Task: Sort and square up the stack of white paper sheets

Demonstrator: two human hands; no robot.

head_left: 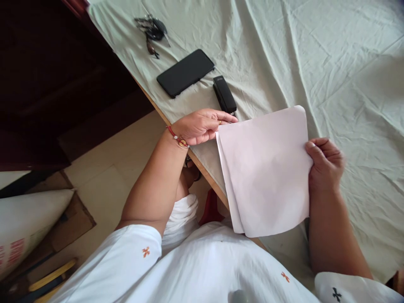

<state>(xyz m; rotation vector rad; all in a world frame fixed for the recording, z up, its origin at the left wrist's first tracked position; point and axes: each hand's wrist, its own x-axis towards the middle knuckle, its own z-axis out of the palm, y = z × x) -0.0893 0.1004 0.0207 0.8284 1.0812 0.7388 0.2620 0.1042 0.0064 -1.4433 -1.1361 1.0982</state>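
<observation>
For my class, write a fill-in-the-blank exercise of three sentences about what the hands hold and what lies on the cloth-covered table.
1. Both hands, the left hand and the right hand, hold a few white sheets of ____.
2. The black stapler lies just beyond the fingertips of the ____ hand.
3. Between the stapler and the bunch of keys lies a black ____, face down or switched off on the pale green cloth.

Missing words: paper; left; phone
</observation>
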